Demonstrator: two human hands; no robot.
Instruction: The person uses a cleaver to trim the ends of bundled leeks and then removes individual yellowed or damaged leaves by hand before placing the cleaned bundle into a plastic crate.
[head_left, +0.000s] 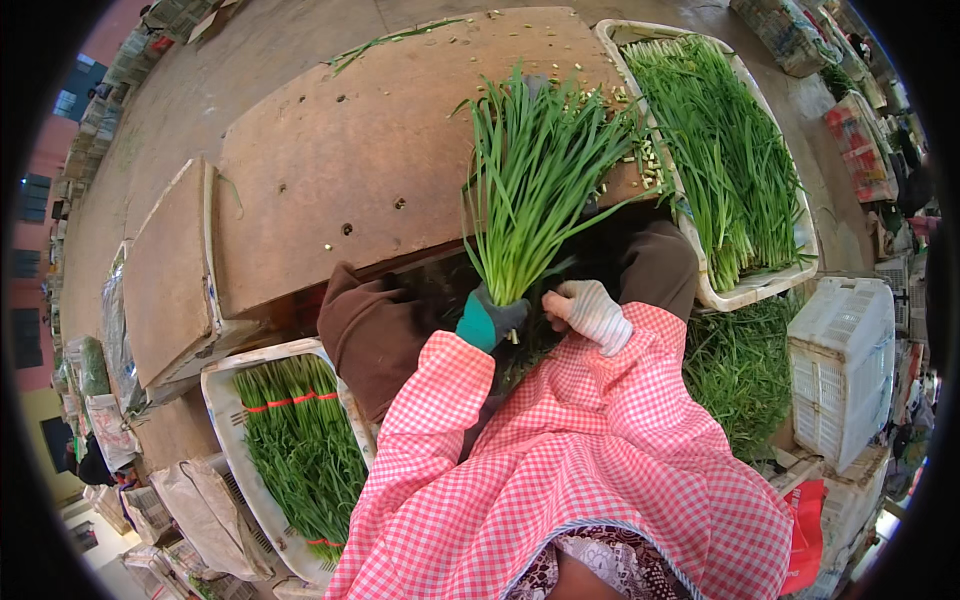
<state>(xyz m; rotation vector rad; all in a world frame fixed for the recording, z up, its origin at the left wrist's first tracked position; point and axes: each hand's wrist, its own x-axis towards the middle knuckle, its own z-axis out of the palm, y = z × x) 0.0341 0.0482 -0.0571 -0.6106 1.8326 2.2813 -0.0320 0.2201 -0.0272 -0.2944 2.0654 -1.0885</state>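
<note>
My left hand (489, 321), in a green and dark grey glove, grips a bunch of Chinese chives (525, 202) by the pale stem ends. The long green leaves fan out away from me, over the near edge of a brown wooden board (360, 150). A few cut stem ends stick out below the fist. Just right of it is my right hand (586, 311), in a whitish knit glove with bare fingertips showing. Its fingers are curled beside the stems; whether they pinch anything is too small to tell.
A white plastic crate (724, 300) of loose chives stands at the right. At my left, another crate (217, 390) holds bundles tied with red bands. Cut stem bits (651, 169) litter the board. Leaf trimmings (739, 375) are heaped beside an overturned white crate (840, 375).
</note>
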